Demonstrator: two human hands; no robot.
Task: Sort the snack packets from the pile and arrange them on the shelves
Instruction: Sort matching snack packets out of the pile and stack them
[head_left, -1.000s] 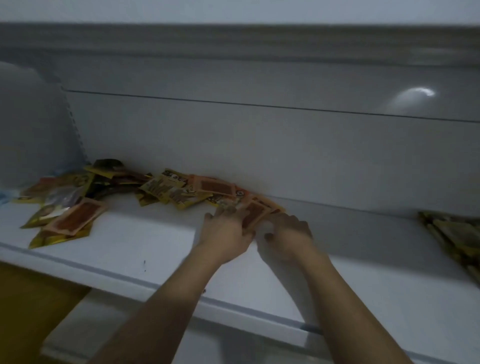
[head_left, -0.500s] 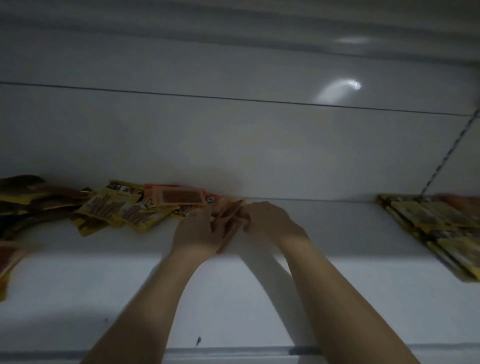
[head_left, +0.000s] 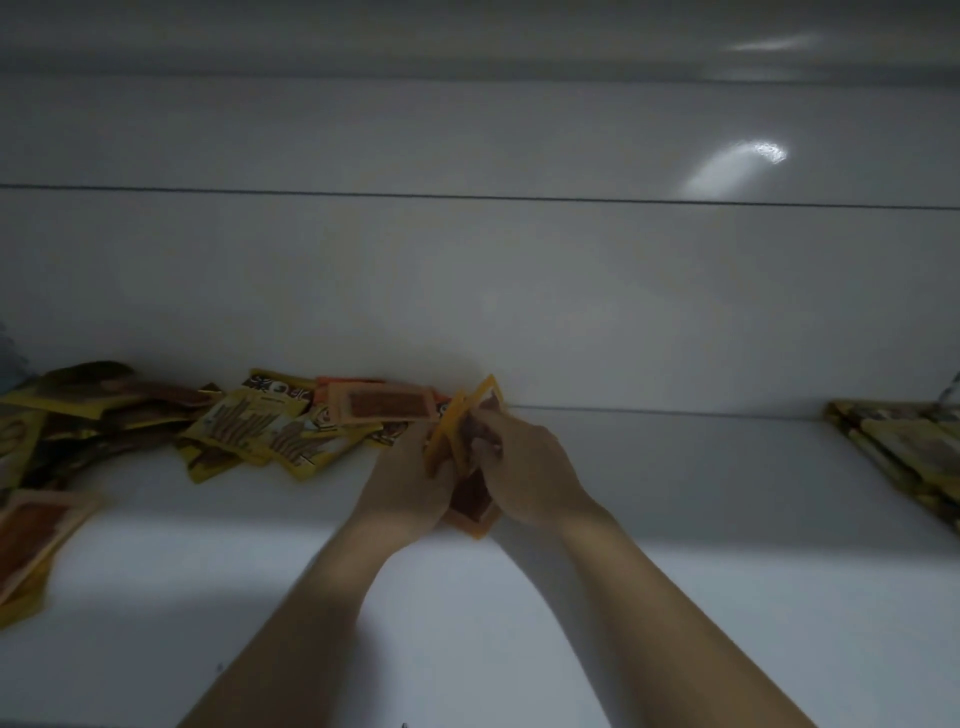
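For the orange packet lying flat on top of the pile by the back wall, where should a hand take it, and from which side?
Pinch the orange packet by its near long edge, coming from the front. It lies flat atop the yellow packets, far edge close to the back wall, so probably only the front edge leaves room for fingers beneath.

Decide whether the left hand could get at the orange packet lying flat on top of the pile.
Probably yes: the orange packet lies uncovered just beyond the left hand, nothing between. But that hand grips the held packets with the right hand.
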